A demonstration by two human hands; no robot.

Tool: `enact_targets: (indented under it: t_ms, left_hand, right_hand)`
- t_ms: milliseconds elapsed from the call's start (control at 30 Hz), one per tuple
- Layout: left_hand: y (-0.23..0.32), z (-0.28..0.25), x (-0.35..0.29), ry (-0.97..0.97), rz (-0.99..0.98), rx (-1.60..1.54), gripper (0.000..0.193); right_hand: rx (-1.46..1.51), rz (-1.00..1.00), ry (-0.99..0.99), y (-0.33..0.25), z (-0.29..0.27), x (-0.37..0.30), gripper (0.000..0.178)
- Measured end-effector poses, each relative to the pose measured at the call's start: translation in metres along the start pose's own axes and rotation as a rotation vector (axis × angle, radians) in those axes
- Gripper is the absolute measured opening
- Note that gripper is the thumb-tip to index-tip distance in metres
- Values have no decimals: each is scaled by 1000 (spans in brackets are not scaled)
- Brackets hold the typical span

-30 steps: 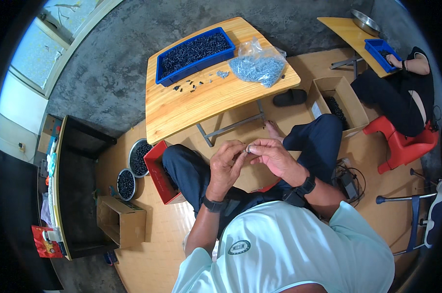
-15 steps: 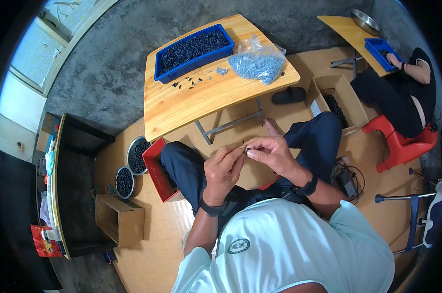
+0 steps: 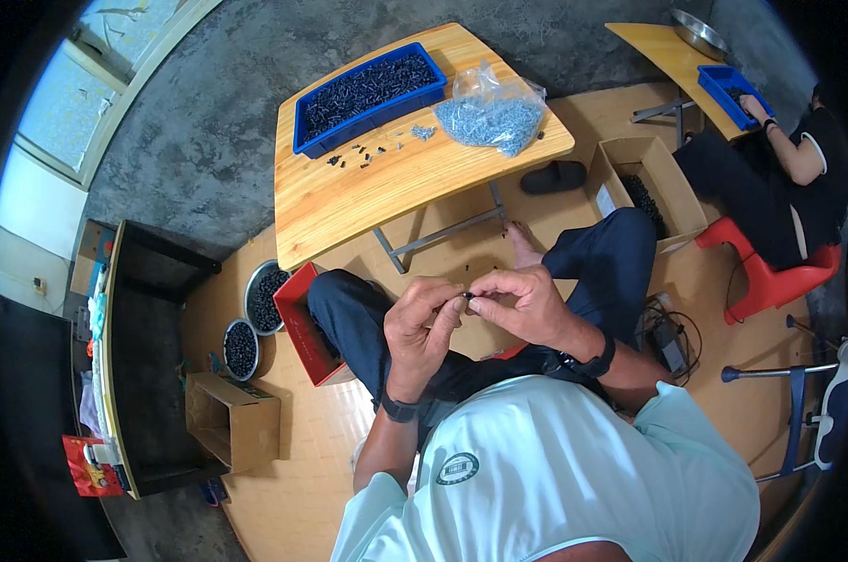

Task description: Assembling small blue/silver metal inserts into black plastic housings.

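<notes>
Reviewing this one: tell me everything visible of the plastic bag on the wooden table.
The clear plastic bag looks thin and crinkled. Its lower part bulges with many small grey-blue pieces; its loose upper part rises in creases, and whether the mouth is open cannot be told. It rests on the wooden table, toward the right end, right of the blue tray. A small loose pile of similar-looking pieces lies just left of it. Neither the left hand nor the right hand touches it.
</notes>
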State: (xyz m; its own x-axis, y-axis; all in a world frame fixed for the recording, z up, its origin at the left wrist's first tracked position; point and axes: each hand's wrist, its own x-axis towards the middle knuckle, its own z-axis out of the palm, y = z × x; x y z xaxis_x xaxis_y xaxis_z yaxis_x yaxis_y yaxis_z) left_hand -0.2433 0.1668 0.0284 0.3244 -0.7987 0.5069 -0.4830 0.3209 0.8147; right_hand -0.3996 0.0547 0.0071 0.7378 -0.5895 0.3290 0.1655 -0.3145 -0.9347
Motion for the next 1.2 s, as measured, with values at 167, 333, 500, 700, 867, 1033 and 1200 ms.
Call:
enact_targets:
  t_ms: [167,333,500,700,867,1033,1200]
  left_hand:
    - [-5,-1,2,-28,106,88,10]
    - [3,-5,10,-140,175,232,15]
    - [5,-8,10,-207,155,257,16]
    - [8,0,3,-205,78,293,16]
    - [7,13,-10,-124,120,390,20]
    - [14,19,-12,-151,53,319,27]
    - [0,18,-11,-62,114,291,32]
  right_hand:
    - [-77,-17,-1,3,1,0,16]
    - [-94,5,-15,5,-1,-1,14]
    - [41,96,-59,10,-2,-3,13]
    - [242,243,-130,18,-6,-5,10]
    - [324,250,-121,23,-7,-8,12]
    - [546,346,-98,31,-10,-10,14]
    - [611,376,-115,28,-7,-5,15]
